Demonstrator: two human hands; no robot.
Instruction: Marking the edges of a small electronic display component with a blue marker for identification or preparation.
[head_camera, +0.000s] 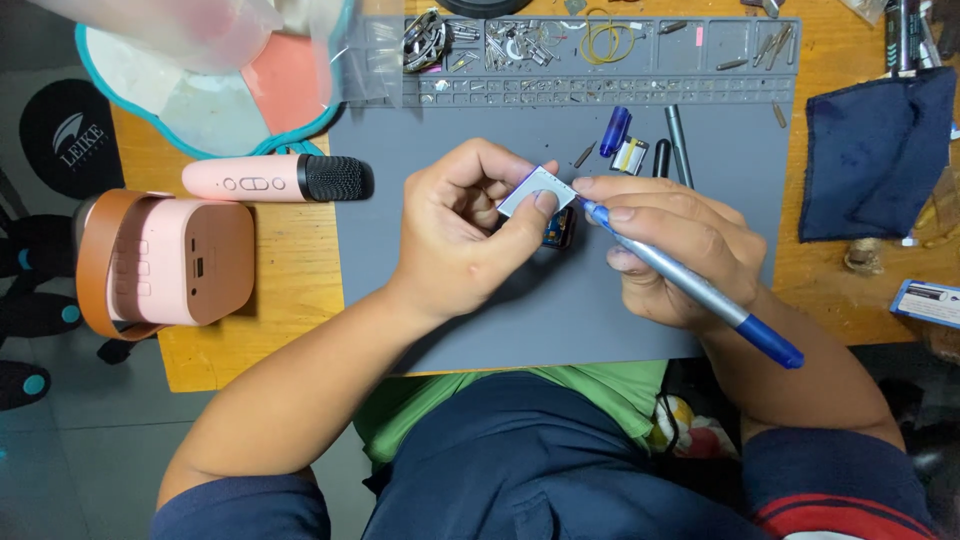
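- Grey work mat (500, 300) fills the frame's centre.
- Left hand (465, 215) pinches a small square metal plate (537, 190) at centre.
- Right hand (680, 250) grips a blue-handled screwdriver (690, 280), its tip touching the plate's right edge.

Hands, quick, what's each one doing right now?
Left hand: closed, pinching a small grey square part.
Right hand: closed around a blue pen, its tip at the part.

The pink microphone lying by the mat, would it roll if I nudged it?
Probably: the pink microphone is a round tube lying on its side on the table, nothing blocking it. It looks stiff, and its smooth plastic body may be slippery.
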